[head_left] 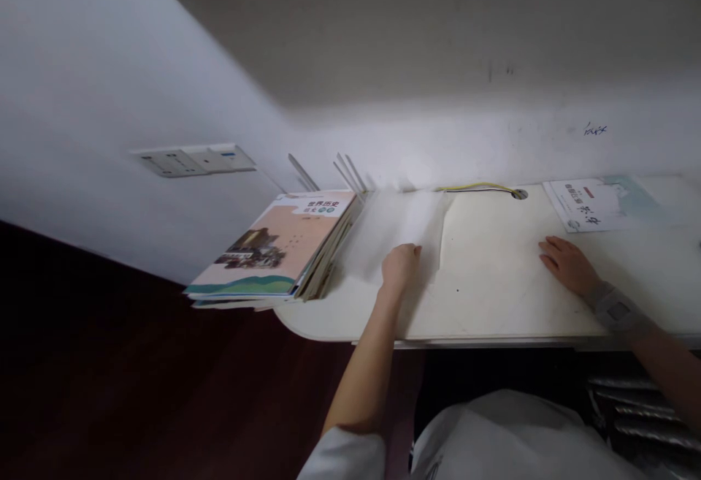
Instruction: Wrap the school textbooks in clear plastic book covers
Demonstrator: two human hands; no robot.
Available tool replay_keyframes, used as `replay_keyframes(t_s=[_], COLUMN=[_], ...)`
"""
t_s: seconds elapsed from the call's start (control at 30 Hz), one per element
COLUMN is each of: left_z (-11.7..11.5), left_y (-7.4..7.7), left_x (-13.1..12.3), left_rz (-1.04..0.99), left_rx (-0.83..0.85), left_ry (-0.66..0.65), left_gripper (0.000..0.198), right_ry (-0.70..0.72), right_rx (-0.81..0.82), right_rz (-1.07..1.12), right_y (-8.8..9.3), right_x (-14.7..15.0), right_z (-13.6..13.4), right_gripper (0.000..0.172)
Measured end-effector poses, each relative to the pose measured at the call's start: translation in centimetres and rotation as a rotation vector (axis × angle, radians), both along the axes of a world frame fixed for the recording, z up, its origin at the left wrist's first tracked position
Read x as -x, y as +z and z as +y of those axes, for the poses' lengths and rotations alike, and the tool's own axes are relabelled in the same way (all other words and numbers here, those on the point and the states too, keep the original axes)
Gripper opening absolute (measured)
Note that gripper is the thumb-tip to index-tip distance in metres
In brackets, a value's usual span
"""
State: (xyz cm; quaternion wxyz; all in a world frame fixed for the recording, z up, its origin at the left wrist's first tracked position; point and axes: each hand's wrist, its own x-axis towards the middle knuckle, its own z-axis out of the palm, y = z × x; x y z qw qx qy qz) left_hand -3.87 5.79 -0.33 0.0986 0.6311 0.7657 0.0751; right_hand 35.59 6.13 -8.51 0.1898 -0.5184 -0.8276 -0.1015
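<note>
My left hand (pixel 401 264) rests on a thin translucent sheet (pixel 402 228) lying on the white desk (pixel 493 297), its fingers curled down against the sheet. A little to its left, a stack of books (pixel 285 250) leans over, a history textbook with a pale orange cover on top. My right hand (pixel 567 264) lies flat on the bare desk surface with its fingers stretched out, a grey band (pixel 616 310) around the wrist. It holds nothing.
A white booklet (pixel 594 204) lies at the back right of the desk. A yellow cable (pixel 476 188) runs to a grommet (pixel 520 193) by the wall. Wire book-rack prongs (pixel 350 172) stand behind the books. A socket strip (pixel 194 159) is on the left wall.
</note>
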Motion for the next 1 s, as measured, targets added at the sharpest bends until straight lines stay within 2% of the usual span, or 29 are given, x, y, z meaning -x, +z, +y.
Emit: replay_keyframes(t_s=[0.1, 0.17, 0.23, 0.3, 0.33, 0.37, 0.4, 0.47, 0.5, 0.57, 0.63, 0.7, 0.8, 0.9, 1.0], left_z=[0.0, 0.0, -0.2, -0.9, -1.4, -2.2, -3.0, -4.9, -5.8, -7.1, -7.4, -7.0, -6.3, -6.7, -7.8], left_y=[1.5, 2.4, 3.1, 3.6, 4.0, 4.4, 5.0, 6.4, 7.1, 8.1, 7.9, 6.4, 2.3, -1.3, -3.0], left_x=[0.3, -0.6, -2.5, -5.4, -6.9, -8.3, -9.5, -10.9, -11.0, -10.2, -8.4, -6.2, -3.0, -1.0, -1.2], left_rz=[-0.084, -0.169, -0.262, -0.413, -0.516, -0.714, -0.894, -1.164, -1.26, -1.409, -1.483, -1.439, -1.144, -0.612, -0.148], left_rx=[-0.036, -0.073, -0.101, -0.129, -0.15, -0.193, -0.241, -0.299, -0.323, -0.394, -0.485, -0.54, -0.47, -0.336, -0.283], left_ry=[0.019, 0.002, -0.041, -0.109, -0.152, -0.213, -0.279, -0.39, -0.416, -0.396, -0.286, -0.133, 0.041, 0.096, 0.063], left_gripper=[0.034, 0.031, 0.029, 0.03, 0.031, 0.031, 0.032, 0.034, 0.035, 0.036, 0.036, 0.036, 0.044, 0.047, 0.045], right_ry=[-0.015, -0.009, 0.057, 0.159, 0.166, 0.173, 0.168, 0.105, 0.057, -0.032, -0.08, -0.147, -0.127, -0.039, -0.008], right_rx=[0.017, 0.008, -0.005, 0.034, 0.048, 0.077, 0.064, -0.022, -0.088, -0.224, -0.325, -0.379, -0.448, -0.26, -0.05], right_rz=[0.021, 0.077, 0.193, 0.351, 0.443, 0.523, 0.615, 0.792, 0.844, 0.822, 0.652, 0.433, 0.187, -0.009, -0.133], right_y=[0.1, 0.3, 0.8, 1.5, 1.9, 2.4, 2.8, 3.9, 4.5, 6.0, 7.7, 9.2, 10.0, 8.1, 4.6], right_x=[-0.1, 1.1, 3.9, 8.0, 10.2, 12.3, 13.9, 15.6, 15.4, 13.4, 9.9, 6.5, 3.2, 2.3, 2.5], right_z=[0.0, -0.8, -2.5, -4.9, -6.1, -7.2, -8.0, -8.8, -8.9, -8.6, -8.7, -9.5, -11.6, -13.3, -14.2], right_gripper=[0.04, 0.041, 0.051, 0.075, 0.089, 0.097, 0.099, 0.088, 0.078, 0.061, 0.051, 0.049, 0.052, 0.047, 0.037])
